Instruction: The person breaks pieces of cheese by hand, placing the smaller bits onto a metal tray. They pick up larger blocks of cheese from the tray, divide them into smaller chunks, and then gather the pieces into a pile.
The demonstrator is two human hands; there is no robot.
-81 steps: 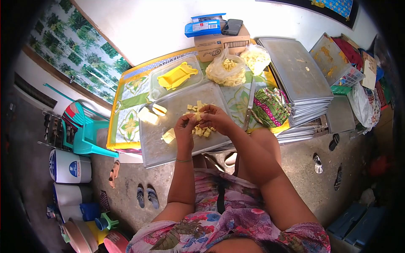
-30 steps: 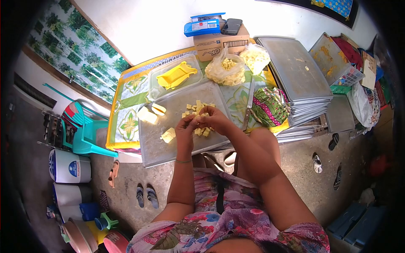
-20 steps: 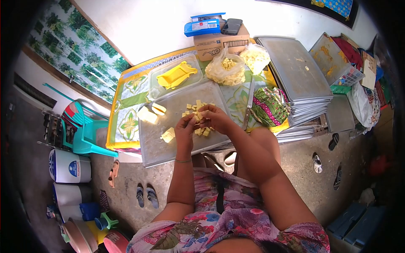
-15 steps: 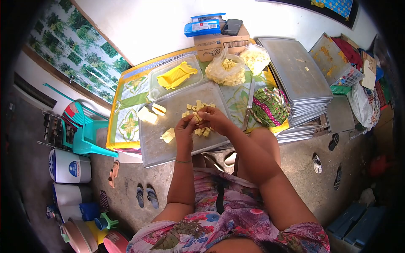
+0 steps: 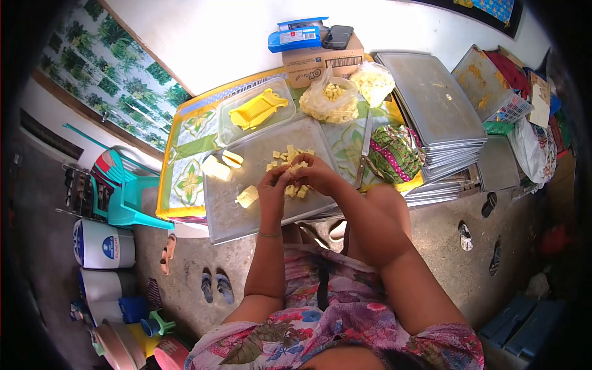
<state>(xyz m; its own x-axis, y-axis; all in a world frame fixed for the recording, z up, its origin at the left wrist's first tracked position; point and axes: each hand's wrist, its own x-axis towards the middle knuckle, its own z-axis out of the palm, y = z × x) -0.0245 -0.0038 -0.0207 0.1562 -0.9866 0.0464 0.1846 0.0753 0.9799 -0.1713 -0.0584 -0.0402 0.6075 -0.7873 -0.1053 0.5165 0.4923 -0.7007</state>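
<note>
My left hand [image 5: 274, 182] and my right hand [image 5: 316, 174] meet over a metal tray [image 5: 237, 217], fingertips pinched together. Between them is a small pale yellow piece that looks like cheese, mostly hidden by the fingers. Around and behind the hands lie several small pale yellow cubes [image 5: 290, 152] on the tray. Left of my left hand is a larger pale yellow chunk [image 5: 247, 197]. Farther left, a bigger block [image 5: 216, 168] rests near the tray's edge, with a slab [image 5: 232, 160] beside it.
Behind the tray are a clear container [image 5: 221, 126] with a yellow plastic slicer-like tool [image 5: 259, 110] and plastic bags of yellow pieces [image 5: 330, 102]. To the right lie a knife [image 5: 366, 145], a green patterned cloth [image 5: 394, 154] and stacked metal trays [image 5: 431, 92]. A carton [image 5: 327, 61] stands behind.
Both hands stay pinched together at nearly the same spot, with small finger movements. My right hand's fingers have drawn slightly lower and closer to the left. The cubes and chunks have not visibly moved.
</note>
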